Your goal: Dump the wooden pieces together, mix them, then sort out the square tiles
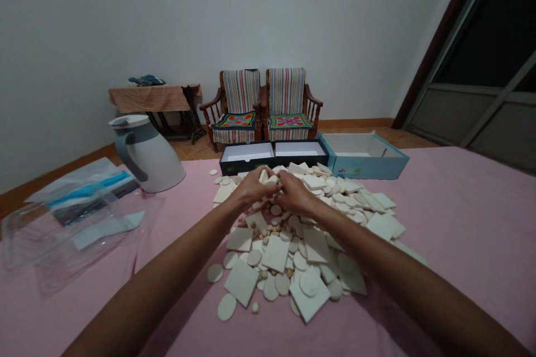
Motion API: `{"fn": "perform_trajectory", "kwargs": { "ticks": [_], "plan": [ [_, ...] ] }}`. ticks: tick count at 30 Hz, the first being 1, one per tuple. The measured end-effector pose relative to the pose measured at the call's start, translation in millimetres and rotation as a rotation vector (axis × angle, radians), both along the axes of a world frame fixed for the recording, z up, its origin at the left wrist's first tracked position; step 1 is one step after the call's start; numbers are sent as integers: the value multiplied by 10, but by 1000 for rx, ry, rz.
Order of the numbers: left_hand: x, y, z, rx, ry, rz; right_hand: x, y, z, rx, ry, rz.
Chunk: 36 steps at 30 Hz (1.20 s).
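A wide heap of pale wooden pieces [276,254], with flat squares, round discs and small beads, covers the middle of the pink cloth. Over its far part, my left hand [256,188] is closed around several pale pieces [268,178], which show between its thumb and fingers. My right hand [293,192] meets it from the right, fingers bent and its fingertips at the same pieces. Whether the right hand grips one of them is hidden. Behind the hands stand a black box [247,166] with two white compartments and an open light blue box [364,170].
On the left of the pink cloth [469,223] are a white and grey jug [157,164], clear plastic trays [54,251] and a blue and white package [90,189]. Two wooden chairs [287,92] and a cloth-covered table [151,99] stand by the wall.
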<state>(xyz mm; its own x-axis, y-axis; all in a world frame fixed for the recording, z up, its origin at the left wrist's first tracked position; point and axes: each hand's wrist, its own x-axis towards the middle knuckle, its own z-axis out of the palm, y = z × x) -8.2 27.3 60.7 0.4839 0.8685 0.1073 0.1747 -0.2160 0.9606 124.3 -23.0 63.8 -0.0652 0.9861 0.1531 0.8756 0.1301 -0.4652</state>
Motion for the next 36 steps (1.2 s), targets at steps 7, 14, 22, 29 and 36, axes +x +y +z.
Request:
{"fn": "perform_trajectory", "kwargs": {
  "ticks": [7,14,22,29,36],
  "plan": [
    [710,149,107,200,77,-32,752,122,209,24,-85,-155],
    [501,205,-38,238,-38,-4,1124,180,-54,30,201,-145],
    [-797,658,-322,342,615,519,1565,-30,-335,281,479,-197],
    [-994,755,-592,322,767,470,1623,-263,-587,333,617,-316],
    [-895,589,-663,384,714,297,1587,-297,-674,303,610,-317]
  ]
}}
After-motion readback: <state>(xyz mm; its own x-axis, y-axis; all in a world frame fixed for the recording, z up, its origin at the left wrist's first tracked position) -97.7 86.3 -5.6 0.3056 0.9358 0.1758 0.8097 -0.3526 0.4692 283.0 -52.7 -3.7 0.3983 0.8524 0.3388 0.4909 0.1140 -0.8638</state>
